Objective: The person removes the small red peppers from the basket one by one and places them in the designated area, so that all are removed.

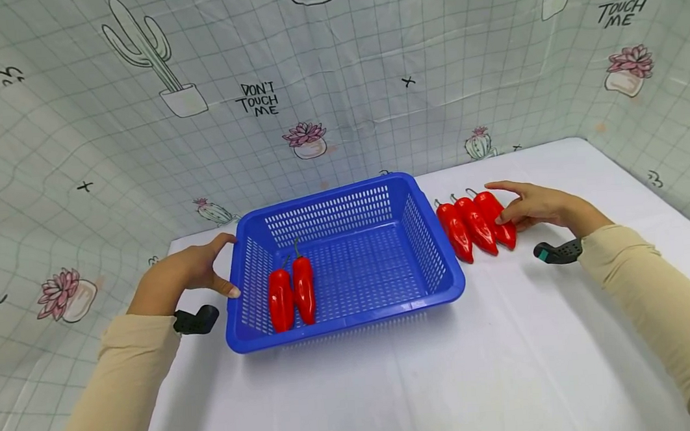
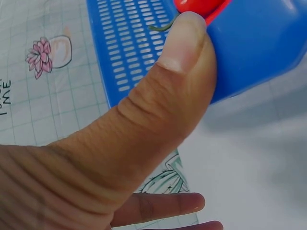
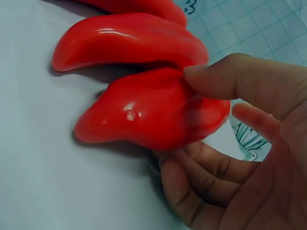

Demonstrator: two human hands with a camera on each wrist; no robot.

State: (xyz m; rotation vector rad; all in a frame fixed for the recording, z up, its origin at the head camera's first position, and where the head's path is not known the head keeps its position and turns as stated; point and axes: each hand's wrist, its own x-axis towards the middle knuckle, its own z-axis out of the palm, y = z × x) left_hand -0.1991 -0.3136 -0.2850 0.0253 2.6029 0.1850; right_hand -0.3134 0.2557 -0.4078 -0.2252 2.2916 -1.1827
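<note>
so the right hand (image 1: 534,207) has the end pepper (image 3: 148,115), the rightmost of three in a row on the table (image 1: 377,389), just right of the basket (image 1: 356,320) in the head view. the right wrist view shows it best: thumb (image 3: 249,82) against the side facing the other peppers, a couple of curled fingers (image 3: 211,184) tucked along the opposite edge, so it's a pinch with the pepper between them. they've got it nearer the stem end, and the pointy tip sticks out past the fingers, toward the near side of the table. index finger reaches out past the stem end in the head view. looks like the pepper is lying down, can't tell if it's lifted at all.

middle pepper (image 1: 476,226) is right beside it on the thumb side, then the inner pepper (image 1: 454,232) next to the basket wall.

left hand (image 1: 192,266) isn't clenched: thumb on the basket's left rim, fingers spread and pretty straight. two basket peppers (image 1: 304,289) lie side by side inside, near that hand.
</note>
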